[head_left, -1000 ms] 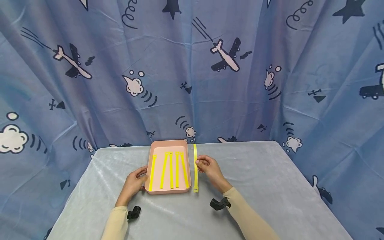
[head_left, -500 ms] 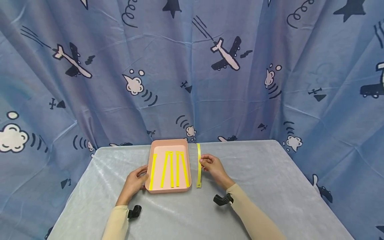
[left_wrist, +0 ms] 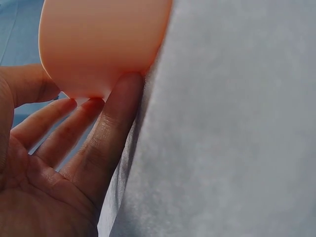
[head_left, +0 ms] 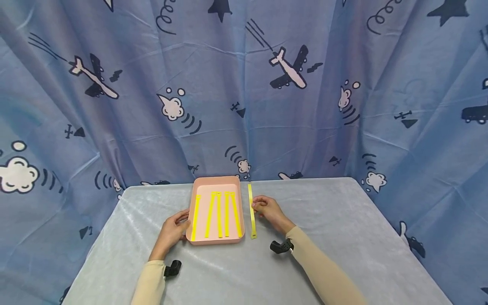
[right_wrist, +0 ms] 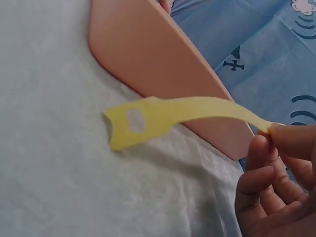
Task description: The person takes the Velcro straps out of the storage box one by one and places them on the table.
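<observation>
In the head view my left hand (head_left: 170, 234) holds the left side of a shallow pink tray (head_left: 215, 242). In the left wrist view, its digits spread against the tray's outer wall (left_wrist: 103, 44). My right hand (head_left: 271, 213), just right of the tray, pinches a yellow hook-and-loop cable tie (head_left: 253, 218) near its middle. The slotted head of this tie (right_wrist: 148, 123) points toward the near side, above the cloth, in the right wrist view. Several matching yellow ties (head_left: 195, 218) lie lengthwise in the tray, one at the left apart from the others.
A pale grey cloth (head_left: 213, 275) covers the table under everything. Behind the table's far edge hangs a blue curtain (head_left: 213, 140) with aeroplane prints. Each wrist carries a black camera mount (head_left: 281, 246).
My right hand moved the cable tie slightly right, away from the tray, then back a little left. The tie now leans differently. My left hand keeps its hold on the tray.
</observation>
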The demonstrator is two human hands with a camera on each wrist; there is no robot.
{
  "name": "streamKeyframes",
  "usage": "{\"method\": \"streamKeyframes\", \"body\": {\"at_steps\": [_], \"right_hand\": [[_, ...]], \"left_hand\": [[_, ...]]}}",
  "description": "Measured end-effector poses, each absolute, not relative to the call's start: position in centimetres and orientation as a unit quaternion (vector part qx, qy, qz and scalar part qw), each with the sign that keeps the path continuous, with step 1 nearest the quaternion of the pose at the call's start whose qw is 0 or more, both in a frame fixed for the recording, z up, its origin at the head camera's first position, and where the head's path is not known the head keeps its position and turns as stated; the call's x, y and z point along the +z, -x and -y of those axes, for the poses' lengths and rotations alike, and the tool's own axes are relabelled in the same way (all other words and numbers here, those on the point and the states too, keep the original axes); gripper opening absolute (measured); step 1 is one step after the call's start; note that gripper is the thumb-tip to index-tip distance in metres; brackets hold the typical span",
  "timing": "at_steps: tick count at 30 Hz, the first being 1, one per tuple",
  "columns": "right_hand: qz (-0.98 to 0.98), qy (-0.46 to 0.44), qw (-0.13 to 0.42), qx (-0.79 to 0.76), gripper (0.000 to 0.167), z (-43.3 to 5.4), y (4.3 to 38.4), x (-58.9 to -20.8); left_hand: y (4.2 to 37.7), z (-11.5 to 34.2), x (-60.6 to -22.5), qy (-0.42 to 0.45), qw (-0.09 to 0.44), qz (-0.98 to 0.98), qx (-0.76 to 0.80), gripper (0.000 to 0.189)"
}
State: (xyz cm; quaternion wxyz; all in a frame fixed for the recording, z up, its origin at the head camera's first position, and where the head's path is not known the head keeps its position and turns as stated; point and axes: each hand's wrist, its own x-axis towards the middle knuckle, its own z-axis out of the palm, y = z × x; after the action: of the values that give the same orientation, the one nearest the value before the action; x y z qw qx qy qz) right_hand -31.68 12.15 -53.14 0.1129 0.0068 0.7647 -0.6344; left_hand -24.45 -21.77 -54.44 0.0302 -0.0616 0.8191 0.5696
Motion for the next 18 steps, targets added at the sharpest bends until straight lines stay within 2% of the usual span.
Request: {"method": "streamKeyframes", "body": {"at_steps": [18], "right_hand": [[-0.782, -0.022, 0.113, -0.612, 0.022, -12.0, 33.1, -54.5]], "left_hand": [[24.5, 21.9, -54.6, 0.062, 0.025, -0.823, 0.564, 0.048]]}}
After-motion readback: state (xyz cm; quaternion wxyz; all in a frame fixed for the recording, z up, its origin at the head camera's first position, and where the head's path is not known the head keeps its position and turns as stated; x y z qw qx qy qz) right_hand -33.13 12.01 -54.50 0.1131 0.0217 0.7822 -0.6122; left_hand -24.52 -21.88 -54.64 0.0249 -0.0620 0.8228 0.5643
